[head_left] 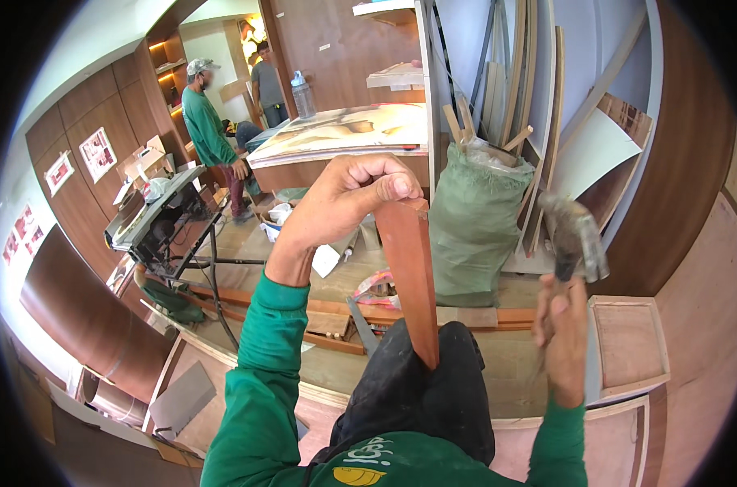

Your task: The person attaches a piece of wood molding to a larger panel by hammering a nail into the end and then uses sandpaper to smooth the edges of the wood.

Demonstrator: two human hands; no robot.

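1. Steadying the long, flat, reddish-brown wooden board point(413, 284) was the part of the left hand point(348, 199); its fingers were curled and closed at the board's top end; whether they also pinched something small, I could not tell.
2. Well below those fingers, the board's lower end sat between the legs of the dark cloth trousers point(384, 385); even pressure from both sides seemed the best guard against twisting.
3. The right hand point(563, 325) had its fingers wrapped round the handle of a grey, metal-headed hammer point(577, 239); the blurred head was just above them, well apart from the board.
4. Any blow at that end called for care; thumb and knuckles lay right there, so a stray strike could have caught them.
5. Short, square taps suited so narrow an end; the bulky green woven sack point(478, 235), beyond and between both hands' fingers, favoured a compact swing.
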